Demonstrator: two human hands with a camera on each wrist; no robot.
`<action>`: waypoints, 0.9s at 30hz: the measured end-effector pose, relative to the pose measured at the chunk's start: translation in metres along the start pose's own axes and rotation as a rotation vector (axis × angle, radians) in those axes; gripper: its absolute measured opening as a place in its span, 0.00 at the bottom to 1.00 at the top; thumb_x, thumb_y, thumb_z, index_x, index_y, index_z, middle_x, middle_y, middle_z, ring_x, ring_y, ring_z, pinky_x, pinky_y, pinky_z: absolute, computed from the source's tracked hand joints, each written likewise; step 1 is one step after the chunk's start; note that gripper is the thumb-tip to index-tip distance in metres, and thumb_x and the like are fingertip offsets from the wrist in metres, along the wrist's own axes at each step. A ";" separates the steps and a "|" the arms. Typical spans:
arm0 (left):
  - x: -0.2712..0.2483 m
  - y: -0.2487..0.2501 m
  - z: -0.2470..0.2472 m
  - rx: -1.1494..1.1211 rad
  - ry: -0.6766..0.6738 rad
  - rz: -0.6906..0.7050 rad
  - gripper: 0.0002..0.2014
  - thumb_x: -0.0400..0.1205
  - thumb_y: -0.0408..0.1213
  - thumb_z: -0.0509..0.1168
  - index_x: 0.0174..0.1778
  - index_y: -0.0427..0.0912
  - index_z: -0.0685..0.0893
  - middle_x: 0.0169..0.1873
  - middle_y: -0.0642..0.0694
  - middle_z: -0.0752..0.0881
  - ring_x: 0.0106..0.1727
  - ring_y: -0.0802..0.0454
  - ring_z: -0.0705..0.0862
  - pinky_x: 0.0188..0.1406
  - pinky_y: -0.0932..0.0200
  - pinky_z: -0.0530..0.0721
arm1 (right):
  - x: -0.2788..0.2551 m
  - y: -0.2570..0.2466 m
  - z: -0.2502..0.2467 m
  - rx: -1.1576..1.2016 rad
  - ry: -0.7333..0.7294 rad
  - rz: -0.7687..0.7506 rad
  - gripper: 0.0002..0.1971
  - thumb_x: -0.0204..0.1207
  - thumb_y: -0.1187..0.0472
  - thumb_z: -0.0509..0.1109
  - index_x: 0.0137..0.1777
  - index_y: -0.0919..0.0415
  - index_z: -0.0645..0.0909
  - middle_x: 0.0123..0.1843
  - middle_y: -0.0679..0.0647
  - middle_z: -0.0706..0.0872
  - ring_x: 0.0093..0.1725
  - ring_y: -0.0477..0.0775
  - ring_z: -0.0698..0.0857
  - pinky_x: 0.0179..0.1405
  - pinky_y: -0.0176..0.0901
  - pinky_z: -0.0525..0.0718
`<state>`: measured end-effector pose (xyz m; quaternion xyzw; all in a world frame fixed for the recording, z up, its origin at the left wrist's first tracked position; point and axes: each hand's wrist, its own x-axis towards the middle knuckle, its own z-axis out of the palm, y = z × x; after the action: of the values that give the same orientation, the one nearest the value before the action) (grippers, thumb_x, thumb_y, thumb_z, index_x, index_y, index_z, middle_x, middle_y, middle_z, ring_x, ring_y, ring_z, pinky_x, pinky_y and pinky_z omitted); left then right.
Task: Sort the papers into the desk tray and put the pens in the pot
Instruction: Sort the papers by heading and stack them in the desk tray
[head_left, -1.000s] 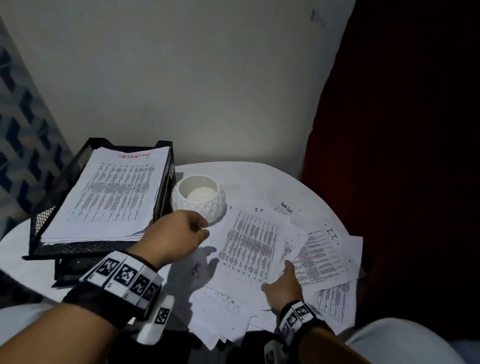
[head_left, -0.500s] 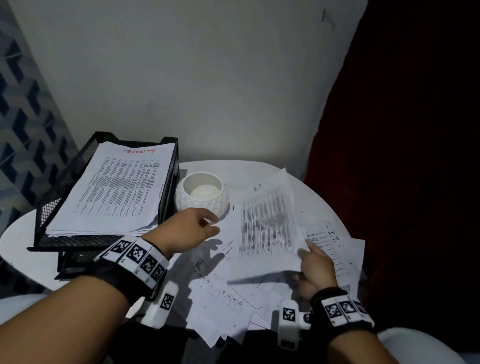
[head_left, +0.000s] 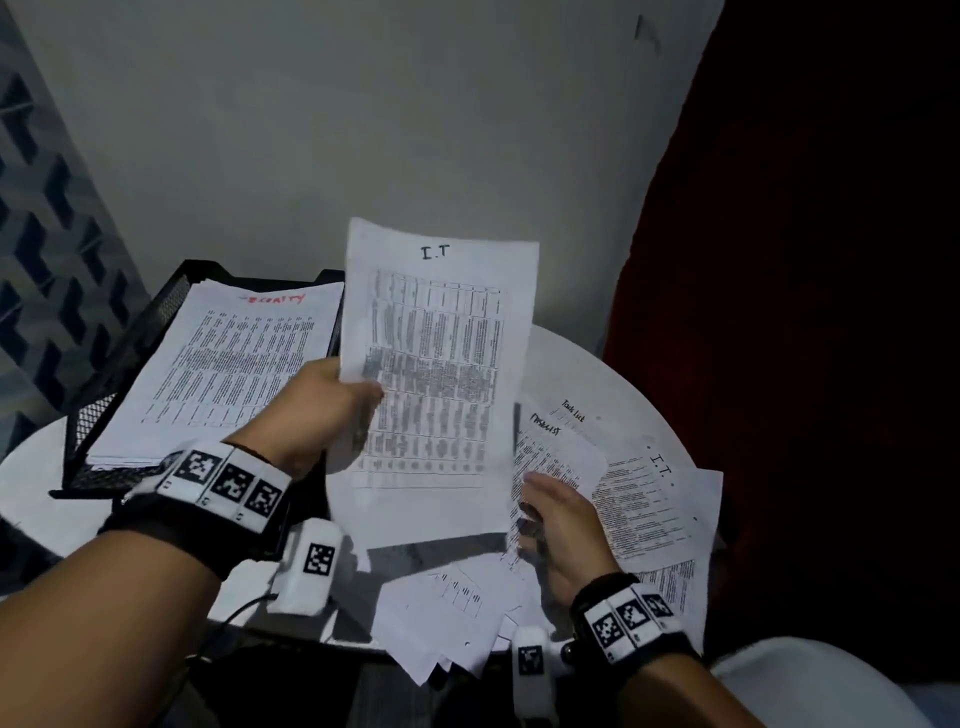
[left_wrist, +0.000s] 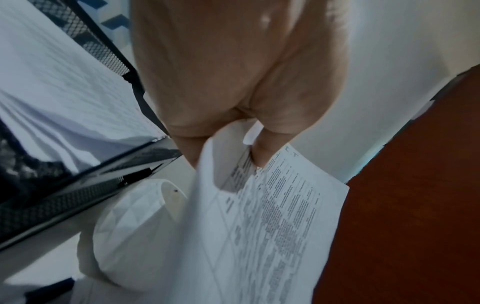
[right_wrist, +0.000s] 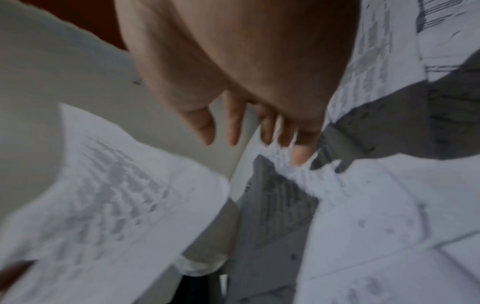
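My left hand (head_left: 358, 400) pinches the left edge of a printed sheet headed "I.T" (head_left: 441, 364) and holds it upright above the table; the left wrist view shows thumb and fingers (left_wrist: 259, 152) on it. My right hand (head_left: 535, 519) is lower right, its straight fingers (right_wrist: 298, 152) touching the raised edge of a "Task list" sheet (head_left: 556, 457). The black mesh desk tray (head_left: 130, 353) at the left holds a stack with a red heading (head_left: 228, 364). The white faceted pot (left_wrist: 130, 236) shows only in the left wrist view. No pens are in view.
More loose printed papers (head_left: 649, 499) cover the right and near side of the round white table (head_left: 587, 374). A pale wall stands behind it and a dark red curtain (head_left: 805, 312) hangs at the right. A white chair edge (head_left: 810, 675) is at the bottom right.
The right hand lifted the "I.T" sheet off the pile and the left hand took it. It is now raised upright, hiding the pot. The right hand has dropped back onto the papers.
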<state>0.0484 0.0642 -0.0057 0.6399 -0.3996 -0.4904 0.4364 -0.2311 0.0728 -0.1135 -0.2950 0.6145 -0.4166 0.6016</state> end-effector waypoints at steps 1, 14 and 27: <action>-0.001 0.002 -0.002 0.045 0.038 0.004 0.03 0.85 0.31 0.67 0.45 0.39 0.83 0.29 0.44 0.80 0.29 0.46 0.79 0.32 0.54 0.79 | 0.011 0.010 -0.005 -0.010 0.096 0.021 0.06 0.81 0.64 0.74 0.51 0.52 0.90 0.53 0.54 0.91 0.49 0.54 0.88 0.44 0.50 0.85; -0.002 0.003 -0.006 0.149 0.056 -0.028 0.02 0.85 0.30 0.68 0.49 0.37 0.86 0.35 0.39 0.85 0.34 0.42 0.84 0.34 0.48 0.88 | 0.048 0.072 -0.024 -0.302 0.136 0.205 0.55 0.66 0.59 0.88 0.88 0.61 0.56 0.37 0.61 0.84 0.28 0.55 0.73 0.26 0.40 0.67; -0.008 0.004 -0.006 0.175 0.048 -0.042 0.02 0.85 0.34 0.70 0.49 0.41 0.86 0.40 0.38 0.88 0.42 0.38 0.87 0.55 0.28 0.89 | 0.053 0.038 -0.001 -0.056 0.123 0.375 0.23 0.73 0.57 0.83 0.63 0.70 0.86 0.58 0.61 0.90 0.52 0.61 0.86 0.39 0.47 0.84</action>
<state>0.0524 0.0710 0.0012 0.6952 -0.4171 -0.4472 0.3777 -0.2319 0.0450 -0.1729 -0.1661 0.7056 -0.2970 0.6215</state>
